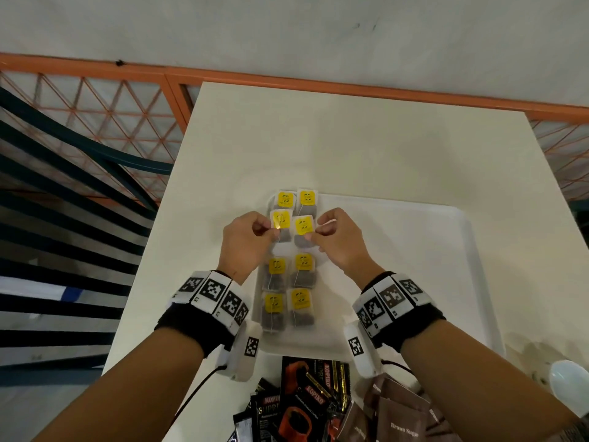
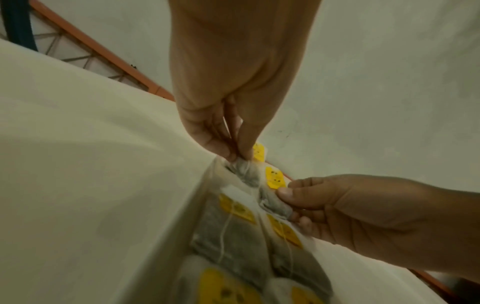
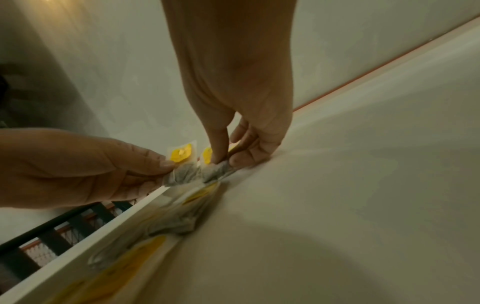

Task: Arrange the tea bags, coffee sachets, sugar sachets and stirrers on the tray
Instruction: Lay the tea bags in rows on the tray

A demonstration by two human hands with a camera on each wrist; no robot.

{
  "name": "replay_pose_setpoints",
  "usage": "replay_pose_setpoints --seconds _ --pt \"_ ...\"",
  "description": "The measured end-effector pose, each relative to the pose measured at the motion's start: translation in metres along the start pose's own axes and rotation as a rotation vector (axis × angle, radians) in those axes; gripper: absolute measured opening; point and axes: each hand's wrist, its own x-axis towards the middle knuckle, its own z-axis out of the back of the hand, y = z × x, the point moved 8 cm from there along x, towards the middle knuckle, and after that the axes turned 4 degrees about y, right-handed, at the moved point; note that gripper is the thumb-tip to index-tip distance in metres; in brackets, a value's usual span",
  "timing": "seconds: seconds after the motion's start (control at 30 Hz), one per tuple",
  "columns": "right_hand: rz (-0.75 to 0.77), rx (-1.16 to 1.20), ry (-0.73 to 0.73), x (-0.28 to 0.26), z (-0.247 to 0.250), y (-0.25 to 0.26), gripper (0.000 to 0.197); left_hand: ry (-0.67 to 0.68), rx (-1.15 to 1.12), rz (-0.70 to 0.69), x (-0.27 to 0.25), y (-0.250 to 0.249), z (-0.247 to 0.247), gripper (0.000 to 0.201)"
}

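A white tray (image 1: 414,237) sits on the white counter (image 1: 350,148), toward its near edge, and its left side holds two columns of tea bags with yellow tags. Two tea bags at the far-left corner (image 1: 296,199) lie flat, and four more (image 1: 288,291) lie flat in two pairs toward the tray's near-left corner. Between those groups, the left hand (image 1: 243,242) and the right hand (image 1: 342,242) each hold one bag over the tray's left side. The left hand's thumb and fingertips (image 2: 241,152) are curled together and pinch the left tea bag (image 1: 280,223) at its left edge, where tag meets pouch. The right hand's thumb and forefinger pinch the right tea bag (image 1: 303,226) at its right edge, the other fingers curled loosely. The two held bags sit side by side, nearly touching, the hands on either side of them. Whether the bags' lower ends touch the tray floor cannot be told. Off the tray, at the counter's near edge, lie black coffee sachets (image 1: 299,400) in a loose pile and, just right of them, brown sugar sachets (image 1: 398,419).
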Motion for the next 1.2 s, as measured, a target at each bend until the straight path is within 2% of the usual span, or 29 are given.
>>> replay_pose_setpoints --seconds 0.1,0.27,0.5,0.63,0.73,0.83,0.9,0.97,1.07,1.2 --pt "0.019 0.013 -0.002 0.002 -0.002 0.004 0.034 0.028 -0.007 -0.001 0.006 0.000 -0.002 0.008" --pt "0.024 -0.010 0.014 0.003 -0.002 0.007 0.036 0.043 0.130 -0.044 0.008 -0.006 -0.005 0.013" --pt "0.049 -0.084 0.046 0.006 -0.002 0.011 0.048 0.046 0.225 -0.037 0.010 -0.006 -0.006 0.024" --pt "0.059 -0.120 0.040 0.006 0.000 0.012 0.050 0.033 0.237 -0.092 0.007 -0.010 -0.004 0.022" --pt "0.065 -0.169 -0.019 0.000 0.006 0.012 0.039 0.006 0.331 -0.208 -0.003 -0.021 0.001 0.014" --pt "0.055 -0.240 0.054 -0.013 0.006 0.009 0.032 0.152 0.468 -0.269 -0.015 -0.022 -0.004 0.012" --pt "0.037 -0.290 0.197 -0.023 -0.004 0.003 0.032 0.303 0.574 -0.210 -0.021 -0.012 -0.009 0.017" --pt "0.042 -0.396 0.298 -0.030 -0.014 -0.001 0.037 0.397 0.660 -0.147 -0.024 -0.003 -0.011 0.023" --pt "0.068 -0.497 0.327 -0.032 -0.023 -0.001 0.040 0.453 0.691 -0.106 -0.028 0.002 -0.014 0.033" --pt "0.080 -0.451 0.328 -0.034 -0.027 0.001 0.032 0.472 0.660 -0.077 -0.029 0.004 -0.015 0.029"
